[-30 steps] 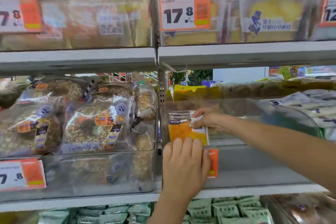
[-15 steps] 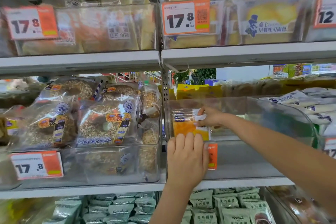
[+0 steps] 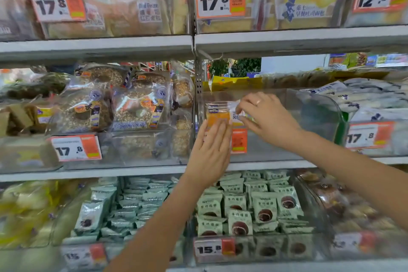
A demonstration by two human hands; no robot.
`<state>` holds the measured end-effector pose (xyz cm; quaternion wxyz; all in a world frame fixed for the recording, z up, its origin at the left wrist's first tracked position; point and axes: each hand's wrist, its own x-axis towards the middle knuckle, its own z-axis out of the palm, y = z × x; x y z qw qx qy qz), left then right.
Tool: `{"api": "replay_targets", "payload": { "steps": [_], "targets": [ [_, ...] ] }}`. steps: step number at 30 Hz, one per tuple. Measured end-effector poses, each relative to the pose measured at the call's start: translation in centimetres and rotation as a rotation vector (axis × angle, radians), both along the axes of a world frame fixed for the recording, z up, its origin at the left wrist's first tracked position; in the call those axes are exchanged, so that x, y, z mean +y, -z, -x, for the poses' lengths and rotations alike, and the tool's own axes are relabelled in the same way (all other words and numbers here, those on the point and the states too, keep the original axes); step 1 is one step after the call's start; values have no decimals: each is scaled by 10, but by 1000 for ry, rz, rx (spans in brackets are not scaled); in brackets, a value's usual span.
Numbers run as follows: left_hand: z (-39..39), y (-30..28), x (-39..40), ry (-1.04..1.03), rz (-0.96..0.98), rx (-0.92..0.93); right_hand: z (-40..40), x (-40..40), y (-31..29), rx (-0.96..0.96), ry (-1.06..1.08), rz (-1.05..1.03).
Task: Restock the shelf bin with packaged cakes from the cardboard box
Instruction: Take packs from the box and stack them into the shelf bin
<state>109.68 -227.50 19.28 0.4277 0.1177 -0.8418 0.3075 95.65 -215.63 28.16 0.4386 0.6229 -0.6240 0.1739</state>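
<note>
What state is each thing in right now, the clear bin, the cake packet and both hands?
Clear bin: nearly empty, one packet at its front left.
Cake packet: upright against the bin's front wall.
Left hand: fingers straight, flat on the bin's front.
Right hand: inside the bin, fingers pinching the packet's edge.

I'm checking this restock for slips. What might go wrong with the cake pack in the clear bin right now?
The cake pack stands upright, alone, against the clear bin front; once the right hand lets go of its edge, it may topple. The left hand pressing flat on the front could shove the bin.
</note>
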Motion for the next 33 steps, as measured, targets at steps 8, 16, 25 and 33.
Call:
{"api": "replay_targets", "payload": {
  "steps": [8, 16, 25, 33],
  "targets": [
    [-54, 145, 67, 197, -235, -158, -51, 80, 169, -172, -68, -204],
    [-123, 303, 124, -84, -709, -779, -77, 138, 347, -806, 242, -778],
    [-139, 380, 144, -161, -1301, -886, -118, 120, 447, -384, 259, -1608],
    [-133, 386, 148, -89, -1733, -874, -131, 95, 448, -249, 180, -1659]
  ]
}}
